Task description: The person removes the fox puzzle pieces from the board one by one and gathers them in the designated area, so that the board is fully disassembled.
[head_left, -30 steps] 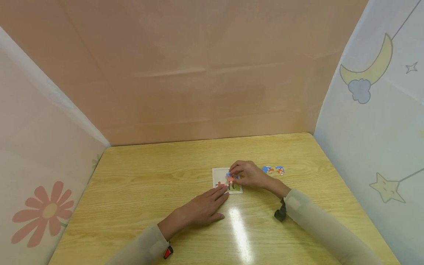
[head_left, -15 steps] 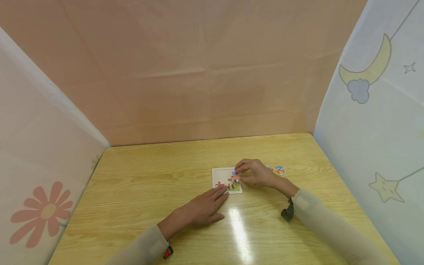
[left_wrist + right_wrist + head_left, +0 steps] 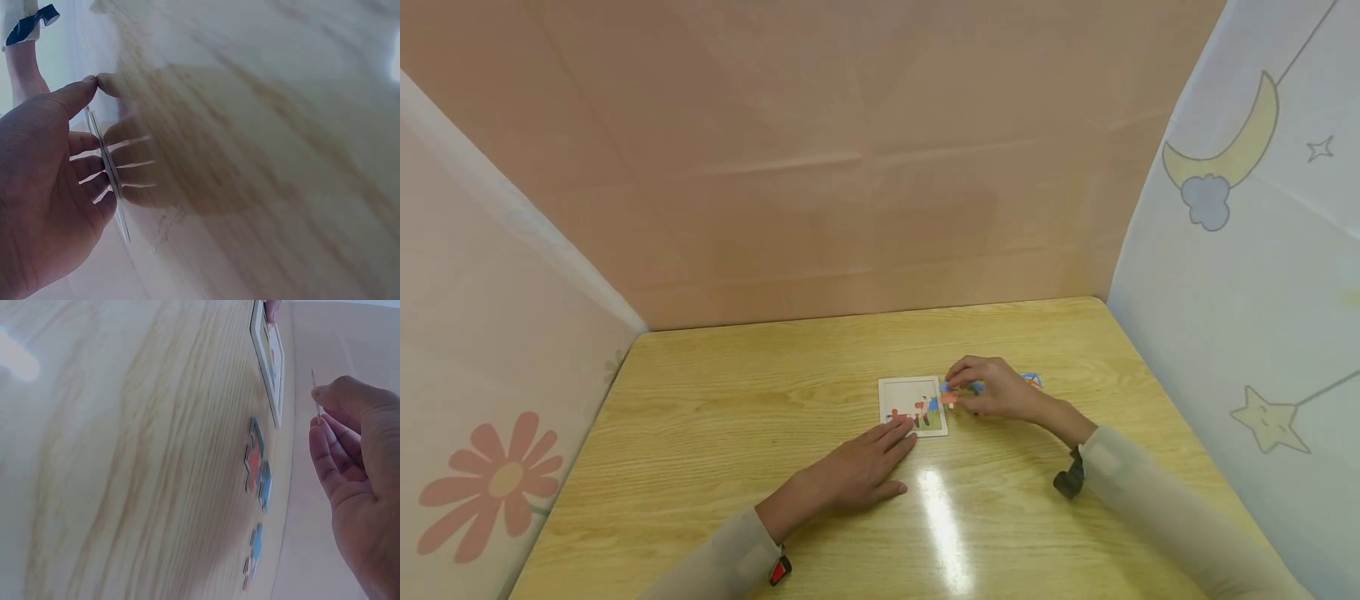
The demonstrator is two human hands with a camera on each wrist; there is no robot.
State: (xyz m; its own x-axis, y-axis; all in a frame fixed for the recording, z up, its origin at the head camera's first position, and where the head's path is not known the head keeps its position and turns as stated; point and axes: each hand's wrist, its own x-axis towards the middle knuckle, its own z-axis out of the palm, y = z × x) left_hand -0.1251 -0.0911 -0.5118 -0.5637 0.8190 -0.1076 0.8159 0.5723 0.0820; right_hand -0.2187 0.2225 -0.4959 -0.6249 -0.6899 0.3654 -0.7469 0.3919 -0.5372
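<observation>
Head view: your right hand [image 3: 1000, 392] pinches a puzzle piece [image 3: 950, 399] between thumb and fingertips, raised off the table [image 3: 760, 375] just outside the puzzle frame's [image 3: 902, 397] right edge. Your left hand [image 3: 868, 468] is nearer that frame, its straight fingers resting over the near edge. Loose pieces [image 3: 1033, 380] lie beyond your right hand, toward the table's far right corner. You can't tell the held piece's long axis; it shows edge-on at the right wrist.

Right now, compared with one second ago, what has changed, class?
The right hand moved rightward, from over the puzzle tray out to its right-hand edge, carrying the pinched puzzle piece along; nothing was let go. The left hand stayed resting on the tray's near edge.
</observation>
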